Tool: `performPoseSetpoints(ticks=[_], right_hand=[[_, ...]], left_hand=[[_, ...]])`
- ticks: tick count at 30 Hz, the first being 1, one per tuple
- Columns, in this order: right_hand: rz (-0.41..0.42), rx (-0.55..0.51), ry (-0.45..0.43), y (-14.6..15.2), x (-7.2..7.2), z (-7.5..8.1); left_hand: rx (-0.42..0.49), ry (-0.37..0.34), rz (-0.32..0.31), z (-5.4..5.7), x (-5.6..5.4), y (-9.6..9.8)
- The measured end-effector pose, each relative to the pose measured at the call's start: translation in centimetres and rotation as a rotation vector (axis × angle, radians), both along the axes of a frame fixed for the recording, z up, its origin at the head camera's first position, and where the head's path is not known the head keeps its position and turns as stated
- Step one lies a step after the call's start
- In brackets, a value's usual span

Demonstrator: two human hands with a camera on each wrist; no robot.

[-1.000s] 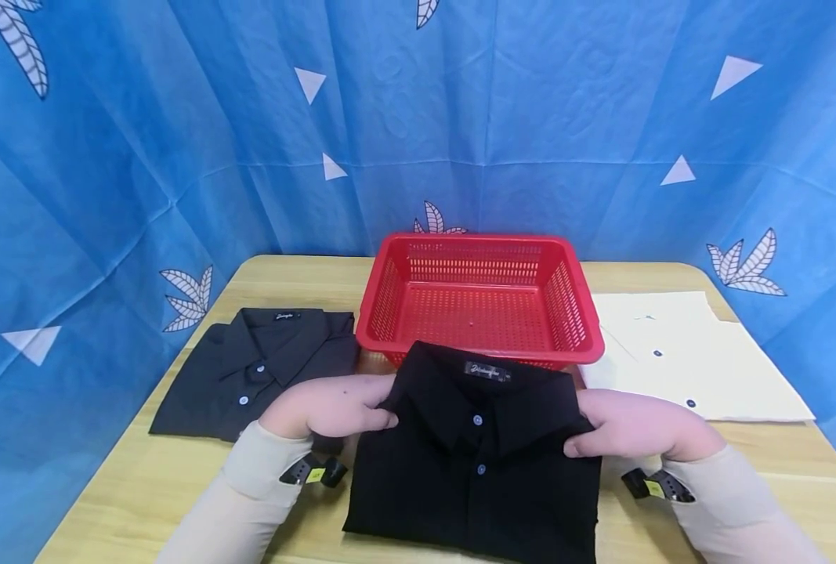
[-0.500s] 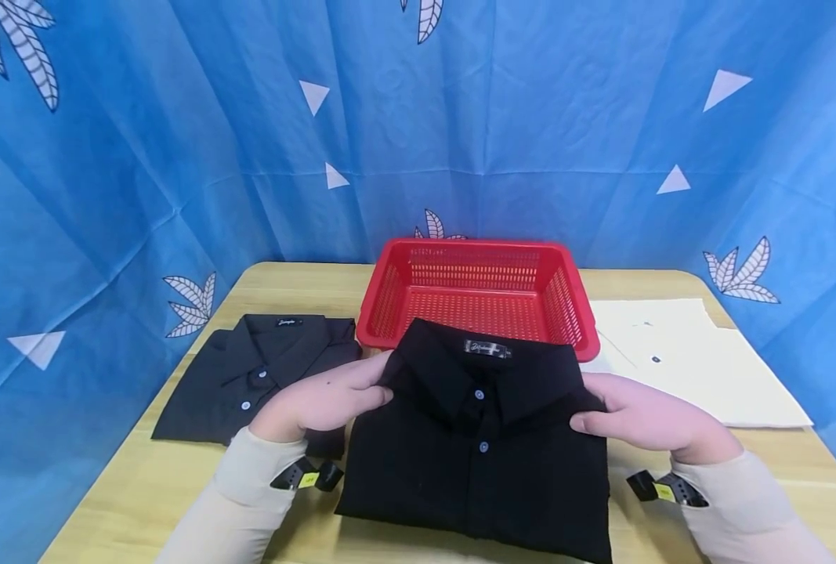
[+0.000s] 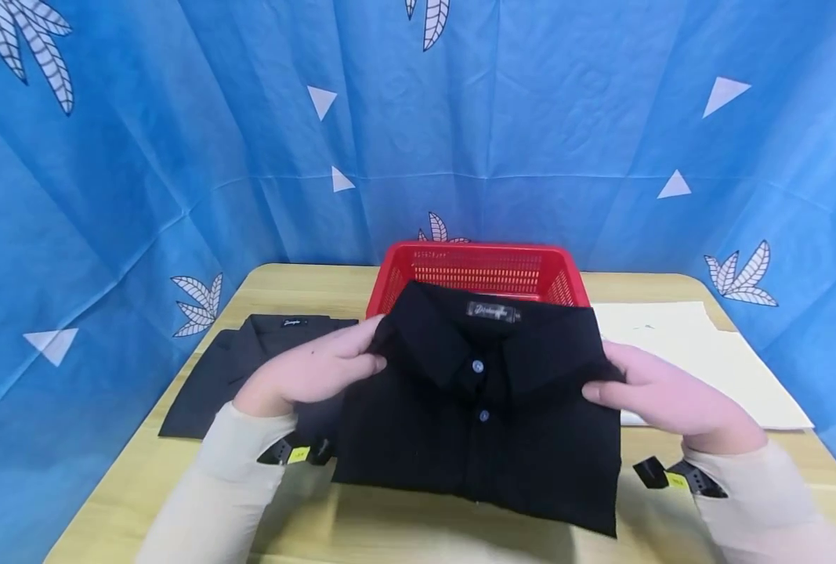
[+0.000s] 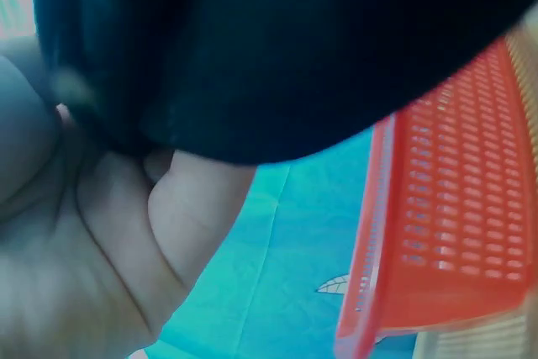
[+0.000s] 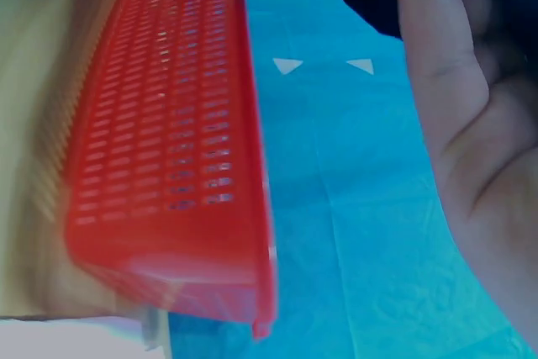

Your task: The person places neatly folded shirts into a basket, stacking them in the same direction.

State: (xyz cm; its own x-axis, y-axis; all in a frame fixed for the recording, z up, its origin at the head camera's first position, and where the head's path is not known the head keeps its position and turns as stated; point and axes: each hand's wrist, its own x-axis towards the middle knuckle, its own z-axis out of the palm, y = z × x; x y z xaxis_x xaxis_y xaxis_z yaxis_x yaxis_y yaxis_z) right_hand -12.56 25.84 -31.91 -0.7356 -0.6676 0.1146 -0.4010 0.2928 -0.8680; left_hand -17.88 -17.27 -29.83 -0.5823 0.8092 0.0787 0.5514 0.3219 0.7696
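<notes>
A folded black shirt (image 3: 418,431) with a collar and pale buttons hangs in the air between both hands, its upper part in front of a red plastic basket (image 3: 566,252). My left hand (image 3: 312,368) pinches the shirt at its left shoulder, thumb on the front and fingers behind. At the right shoulder my right hand (image 3: 678,395) grips it the same way. In the left wrist view the shirt (image 4: 294,56) covers the fingertips. The right wrist view shows the basket (image 5: 160,124) side-on, beside the hand (image 5: 471,115). The collar hides much of the basket's inside.
On the left of the wooden table (image 3: 135,478) lies a folded dark grey shirt (image 3: 206,384), partly behind the left arm. A folded white shirt (image 3: 728,376) lies at the right. Blue patterned cloth (image 3: 530,117) hangs behind the table.
Both hands have raised the black shirt and carried it forward. Its lower edge is now off the table, and the collar covers more of the basket. The view has tilted slightly.
</notes>
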Motion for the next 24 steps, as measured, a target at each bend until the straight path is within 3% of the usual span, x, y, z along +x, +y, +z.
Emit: performPoseSetpoints(ticks=[4,11,18,24], right_hand=[[-0.087,-0.037,0.015,-0.3,-1.5,1.0],[-0.152,-0.193,-0.142,-0.8,-4.4,1.5],[-0.314,-0.112,-0.150,-1.3,-7.2,1.2],[-0.442,-0.007,-0.090,-1.2,-10.2,0.6]], left_hand=[[0.017,-0.001,0.059,1.0,-1.6,0.5],[0.021,-0.002,0.192,1.2,-4.6,1.2],[0.012,-0.050,0.379,0.5,-7.0,1.9],[0.006,-0.023,0.519,-0.3,-9.6,2.9]])
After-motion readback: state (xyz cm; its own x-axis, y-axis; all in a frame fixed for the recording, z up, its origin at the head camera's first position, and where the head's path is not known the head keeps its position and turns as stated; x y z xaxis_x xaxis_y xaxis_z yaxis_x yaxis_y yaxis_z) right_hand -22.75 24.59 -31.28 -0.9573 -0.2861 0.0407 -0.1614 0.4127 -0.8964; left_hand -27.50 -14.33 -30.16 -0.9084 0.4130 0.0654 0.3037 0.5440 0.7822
